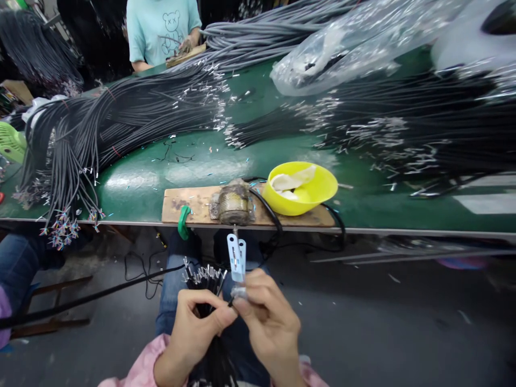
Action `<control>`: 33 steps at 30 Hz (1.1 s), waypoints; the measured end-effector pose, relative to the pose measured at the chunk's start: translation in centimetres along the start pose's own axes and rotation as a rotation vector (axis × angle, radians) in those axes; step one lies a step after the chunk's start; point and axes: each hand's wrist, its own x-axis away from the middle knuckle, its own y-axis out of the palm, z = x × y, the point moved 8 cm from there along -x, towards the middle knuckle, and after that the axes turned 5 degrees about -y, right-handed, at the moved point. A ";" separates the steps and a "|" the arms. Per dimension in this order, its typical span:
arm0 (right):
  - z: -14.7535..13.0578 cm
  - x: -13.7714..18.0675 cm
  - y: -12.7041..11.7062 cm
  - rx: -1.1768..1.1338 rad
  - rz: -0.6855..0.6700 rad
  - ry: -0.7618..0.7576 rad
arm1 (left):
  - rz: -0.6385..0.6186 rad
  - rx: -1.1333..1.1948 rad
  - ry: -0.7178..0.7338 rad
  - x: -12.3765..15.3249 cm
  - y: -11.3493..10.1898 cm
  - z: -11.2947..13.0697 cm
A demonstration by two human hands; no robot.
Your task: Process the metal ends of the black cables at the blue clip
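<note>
My left hand (197,325) is closed around a bundle of black cables (203,279) whose stripped metal ends fan out above my fingers. My right hand (268,320) pinches the tip of one cable right beside the left thumb. Just above my fingers a small white two-pronged tool (236,258) sticks out from a worn motor-like device (233,204) fixed on a wooden board (189,207) at the table edge. My lap in jeans lies below the hands.
A yellow bowl (318,188) with pale scraps sits on the board's right end. Big piles of black cables (121,118) and grey cables (262,32) cover the green table (169,172). A plastic bag (355,43) lies far right. A person in a teal shirt (161,27) works across the table.
</note>
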 end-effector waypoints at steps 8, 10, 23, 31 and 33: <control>0.7 -0.3 0.7 -0.167 -0.238 0.090 | -0.013 -0.152 0.119 0.0 -0.7 2.0; 2.3 0.3 1.2 -0.379 -0.267 0.317 | -0.036 -0.176 0.154 0.0 -0.5 2.7; 3.2 -1.5 -1.1 -0.200 -0.031 0.296 | 0.171 -0.279 0.257 0.4 -1.8 3.9; -1.7 -1.3 -0.5 0.130 -0.082 -0.152 | 0.172 -0.290 0.176 0.5 -1.7 2.8; -1.9 -1.2 -0.5 0.175 -0.072 -0.180 | 0.185 -0.287 0.161 0.5 -1.7 2.5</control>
